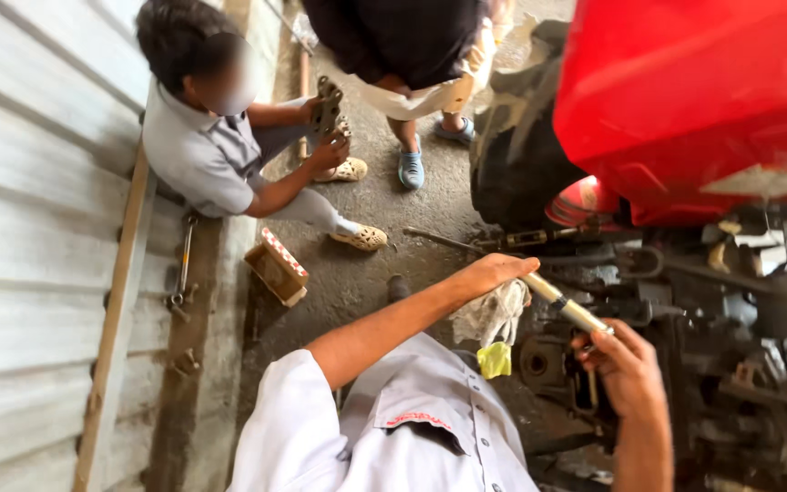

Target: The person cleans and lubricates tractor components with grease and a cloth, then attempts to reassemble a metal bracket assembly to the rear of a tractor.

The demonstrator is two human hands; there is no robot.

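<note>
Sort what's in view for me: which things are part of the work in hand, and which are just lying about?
In hand:
- left hand gripping one end of the pale metal rod
- right hand at its other end
- dark greasy machine housing below the red body panel

Lying about:
- small cardboard box with red-striped edge
- long metal wrench on the ledge
- white rag
- yellow-green scrap

Bright red tractor body at one o'clock above black, greasy machinery. Pale metal rod at centre, beside a whitish rag with a yellow-green scrap. At nine o'clock, a tan box edged in red-and-white stripes.
</note>
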